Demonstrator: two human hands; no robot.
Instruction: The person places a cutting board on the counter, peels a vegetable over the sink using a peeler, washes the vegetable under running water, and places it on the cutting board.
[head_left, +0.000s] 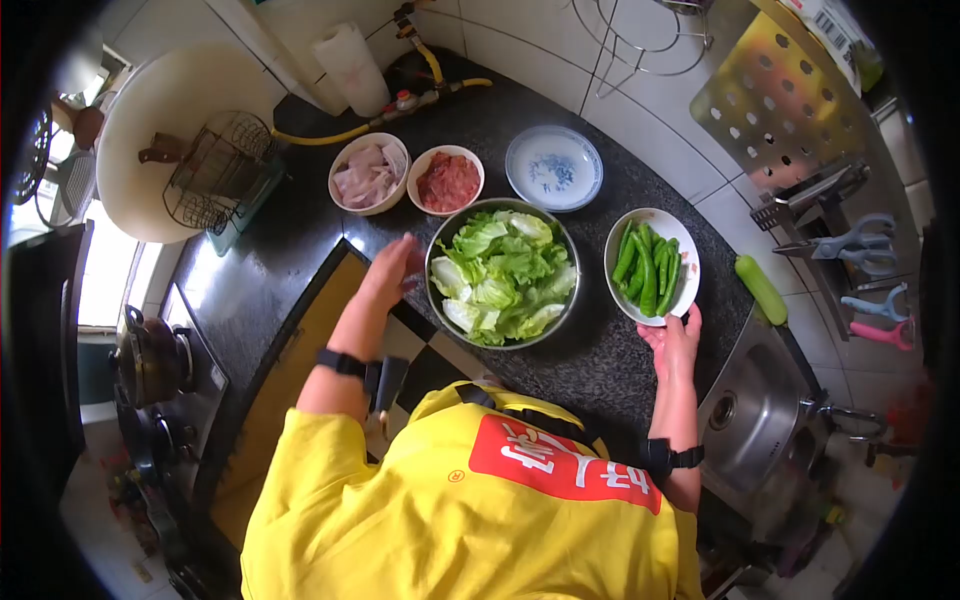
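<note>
My right hand [674,342] grips the near rim of a white plate [620,285] that holds several long green chili peppers [648,262]. My left hand [393,268] is beside the left wall of a metal bowl [432,300] filled with torn lettuce leaves [505,270]; its fingers are extended with nothing in them. Behind the bowl are a small white bowl of red sliced meat [450,182] and a larger bowl of pale, pinkish slices [370,178]. A blue-patterned white plate [555,168] lies with nothing on it.
To the right are a green squash-like vegetable [762,290] and a steel sink [765,400]. Scissors [865,245] and other tools hang on the right wall. A yellow gas hose [320,138], a paper roll [352,68] and a knife rack [225,170] stand at the back left; a pot [148,358] is at far left.
</note>
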